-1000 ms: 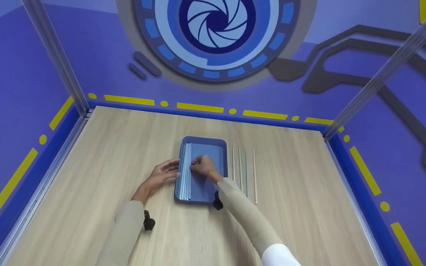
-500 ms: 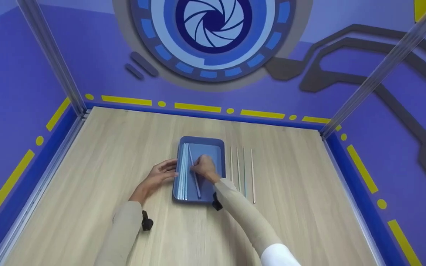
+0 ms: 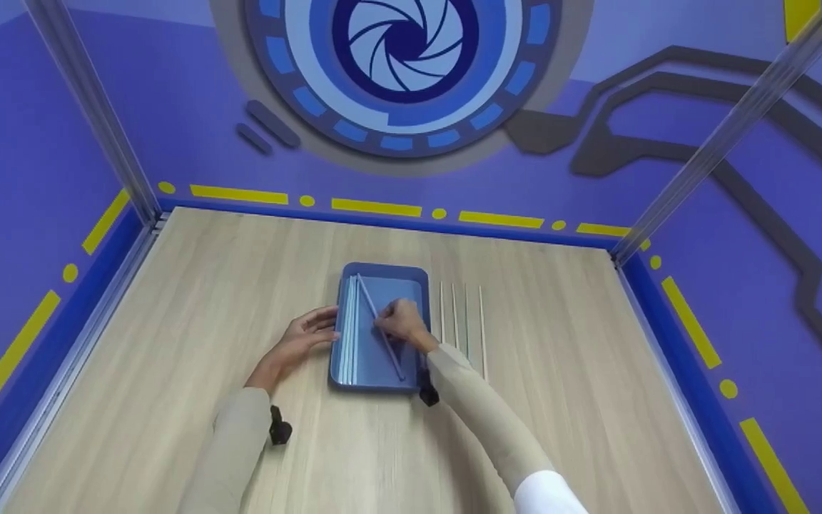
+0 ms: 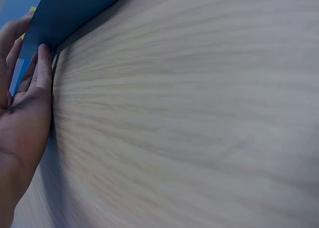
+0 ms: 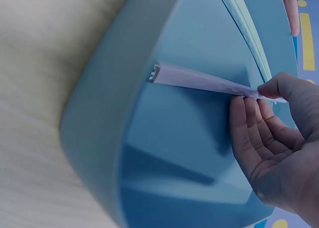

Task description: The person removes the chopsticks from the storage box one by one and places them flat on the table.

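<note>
A long, thin, pale lilac strip slants across the inside of a blue rectangular tray. My right hand pinches it near the middle between thumb and fingertips. In the right wrist view the near end of the strip looks open and channel-shaped, close to the tray wall. Several similar pale strips lie side by side along the tray's left side. With fingers extended, my left hand touches the tray's outer left wall, also seen in the left wrist view.
To the right of the tray, several thin sticks lie roughly parallel on the wooden table, partly hidden by my right forearm. Purple panels and metal posts enclose the table at the back and sides.
The lilac strip has come away from the others at the tray's left and turned to a slant, its near end swinging right with my right hand. My left hand stays at the tray.
</note>
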The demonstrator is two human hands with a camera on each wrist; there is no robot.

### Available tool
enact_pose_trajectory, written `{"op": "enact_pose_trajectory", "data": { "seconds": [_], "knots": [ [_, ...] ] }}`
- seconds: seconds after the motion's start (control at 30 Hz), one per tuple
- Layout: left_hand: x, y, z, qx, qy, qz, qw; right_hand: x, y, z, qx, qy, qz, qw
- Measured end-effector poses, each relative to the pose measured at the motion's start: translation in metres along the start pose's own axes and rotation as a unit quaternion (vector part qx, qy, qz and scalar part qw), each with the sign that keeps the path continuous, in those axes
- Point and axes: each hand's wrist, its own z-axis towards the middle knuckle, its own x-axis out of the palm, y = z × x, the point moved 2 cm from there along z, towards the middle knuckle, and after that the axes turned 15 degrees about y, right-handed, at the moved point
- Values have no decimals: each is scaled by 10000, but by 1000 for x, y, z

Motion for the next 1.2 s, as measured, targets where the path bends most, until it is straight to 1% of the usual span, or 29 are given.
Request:
{"op": "enact_pose_trajectory", "data": {
  "seconds": [0.23,0.37,0.47,0.57,0.7,0.83,0.93,1.07,1.2],
  "knots": [
    [0,0,0,86,99,-201,9997,-9,-1,-8,-90,68,343,9993],
    [1,0,-1,30,6,-228,9997,-15,-2,-12,-76,-40,538,9985],
    [2,0,-1,-45,-66,-154,9998,-19,-2,-15,-66,-95,656,9978],
    [1,1,-1,-49,-93,-89,9999,-23,-2,-20,-88,-134,823,9965],
    [1,0,0,-24,-68,-101,9999,-26,-4,-25,-230,-85,1219,9922],
    [1,-1,-1,6,-56,-111,9999,-29,-7,-27,-335,49,1736,9842],
    [1,-1,-1,-5,-58,-44,10000,-32,-10,-28,-308,36,2040,9785],
    [2,-1,-1,-53,-71,-23,10000,-37,-13,-32,-330,-162,2162,9757],
    [2,0,-1,-22,-40,-148,9999,-41,-16,-36,-352,-288,2084,9770]
  ]
}}
